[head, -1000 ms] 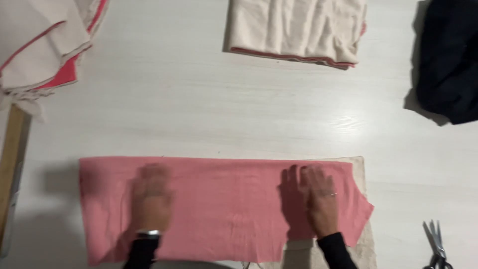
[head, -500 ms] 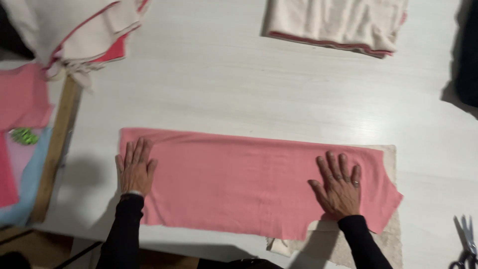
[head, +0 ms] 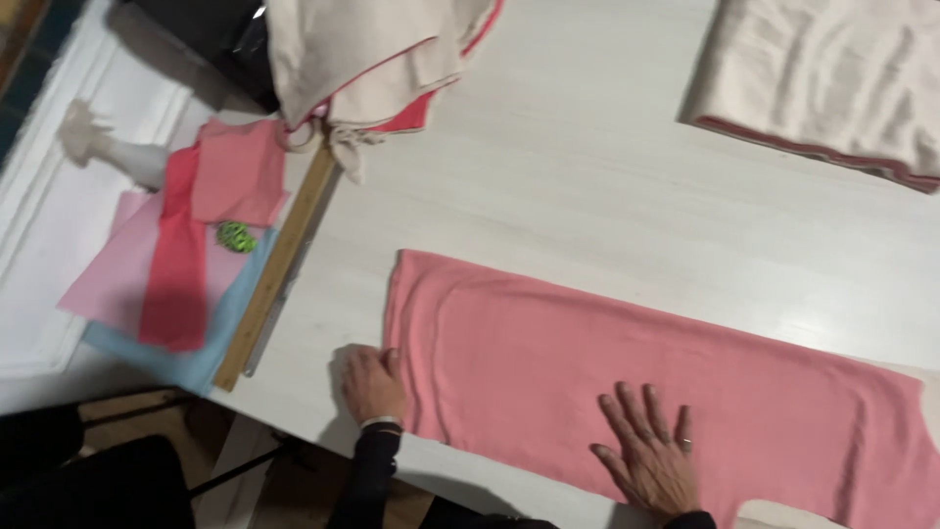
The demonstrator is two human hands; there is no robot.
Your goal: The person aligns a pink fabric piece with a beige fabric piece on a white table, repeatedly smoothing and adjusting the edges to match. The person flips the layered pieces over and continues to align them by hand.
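While flat on white counter [head: 587, 167], pink fabric piece [head: 646, 382] lies under both hands. Soft, light, limp knit; likely stretches and slides; best gripped at short edge or corners. Left hand [head: 372, 384] curled, fingers on fabric's left edge, grip unclear. Right hand [head: 651, 456] flat, fingers spread, palm down mid-fabric. Wooden ruler [head: 279, 264] beyond left hand.

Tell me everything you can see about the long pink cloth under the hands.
The pink cloth is a long strip of soft, fleece-like fabric, lying flat on the white table, slanting toward the lower right, where the picture cuts it off. The left hand touches its left edge; the right hand presses flat on it near the front edge.
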